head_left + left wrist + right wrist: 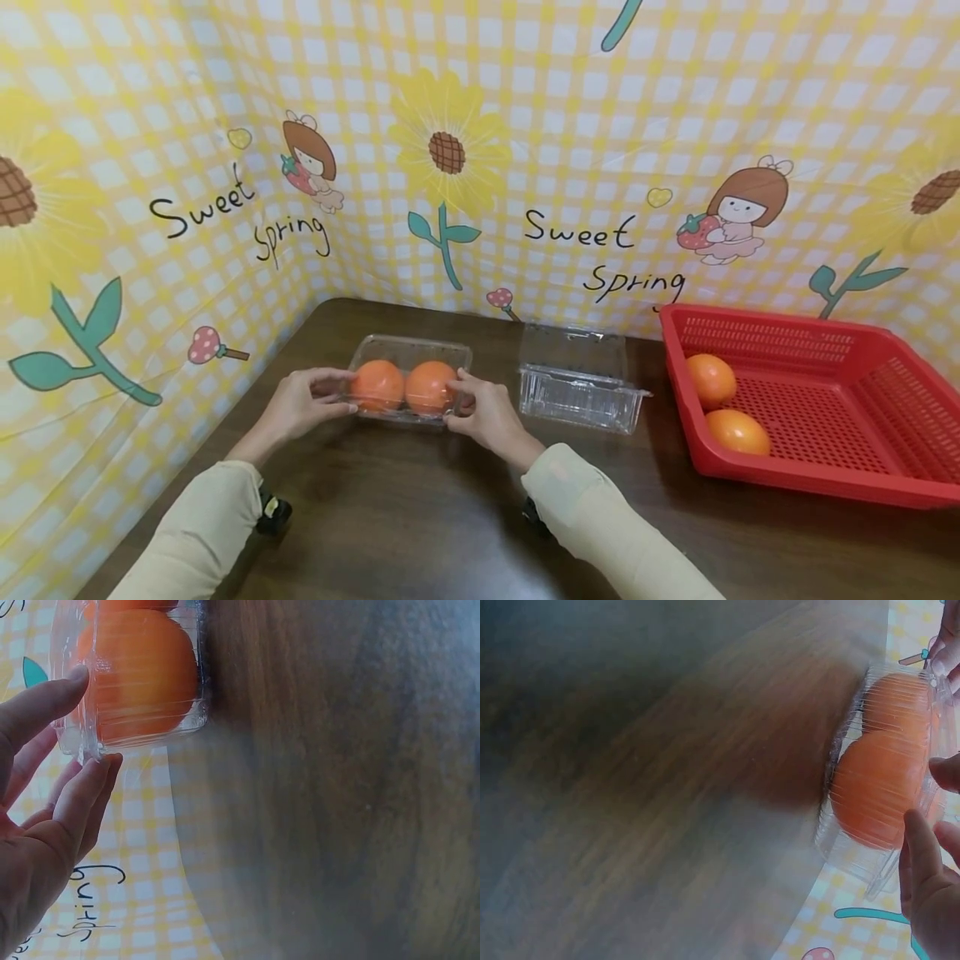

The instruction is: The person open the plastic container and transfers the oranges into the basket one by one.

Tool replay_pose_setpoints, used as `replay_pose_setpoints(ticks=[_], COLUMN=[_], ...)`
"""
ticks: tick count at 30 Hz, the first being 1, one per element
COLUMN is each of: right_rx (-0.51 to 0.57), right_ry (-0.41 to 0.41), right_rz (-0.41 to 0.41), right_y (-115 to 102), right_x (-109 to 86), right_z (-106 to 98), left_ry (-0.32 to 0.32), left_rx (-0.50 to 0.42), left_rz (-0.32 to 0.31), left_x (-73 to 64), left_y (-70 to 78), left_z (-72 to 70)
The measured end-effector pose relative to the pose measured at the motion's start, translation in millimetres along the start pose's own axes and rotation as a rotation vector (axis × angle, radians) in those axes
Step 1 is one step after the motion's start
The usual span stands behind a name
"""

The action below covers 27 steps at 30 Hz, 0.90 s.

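A clear plastic clamshell box stands on the brown table, with two oranges, a left one and a right one, side by side in it. Its lid appears to lie over the fruit. At the left end, my left hand pinches the box's rim; in the left wrist view the thumb is on one side of it and the fingertips on the other. My right hand grips the opposite end, thumb and fingers around the rim edge. The right wrist view shows both oranges through the ribbed plastic.
To the right, a second clear clamshell box stands with its lid raised. Beyond it sits a red perforated basket with two oranges, one behind and one in front. A yellow checked cloth hangs behind the table.
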State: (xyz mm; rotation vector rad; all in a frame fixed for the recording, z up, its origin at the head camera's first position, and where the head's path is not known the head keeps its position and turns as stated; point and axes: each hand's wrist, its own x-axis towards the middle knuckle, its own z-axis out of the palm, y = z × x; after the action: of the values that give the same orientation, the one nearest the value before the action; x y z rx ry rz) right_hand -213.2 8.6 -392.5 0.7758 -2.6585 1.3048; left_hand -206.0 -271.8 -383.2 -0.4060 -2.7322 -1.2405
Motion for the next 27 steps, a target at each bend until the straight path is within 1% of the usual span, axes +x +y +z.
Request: replay_pose_setpoints(ticks=[4,8,15,19,23,27], right_rx=[-0.021,-0.040,-0.017,-0.029,-0.070,-0.117], right_ry=[-0.023,-0.021,0.001,0.011,0.028,0.036], right_rz=[-0.001,-0.005,-0.012,-0.040,-0.071,-0.079], right_y=[-1.3,-1.3,0.3,0.4,0.3,-0.3], right_x=[0.7,1.5,0.6,1.1,2.3,3.5], right_z=[-1.1,-0.7,1.2,1.6,0.8,0.1], left_ry=[-0.003,-0.001,0.003,0.006,0.007,0.014], left_rx=[-0.004,-0.007,-0.001,0.013,0.020,0.023], left_rz=[-0.004,-0.004,-0.007,0.002,0.025,0.045], left_x=[0.0,-0.1,0.2,-0.3,0.6,1.7], left_y=[0.1,0.7,2.2,3.8,3.8,1.9], left_z=[0.3,0.3,0.4,0.0,0.3,0.6])
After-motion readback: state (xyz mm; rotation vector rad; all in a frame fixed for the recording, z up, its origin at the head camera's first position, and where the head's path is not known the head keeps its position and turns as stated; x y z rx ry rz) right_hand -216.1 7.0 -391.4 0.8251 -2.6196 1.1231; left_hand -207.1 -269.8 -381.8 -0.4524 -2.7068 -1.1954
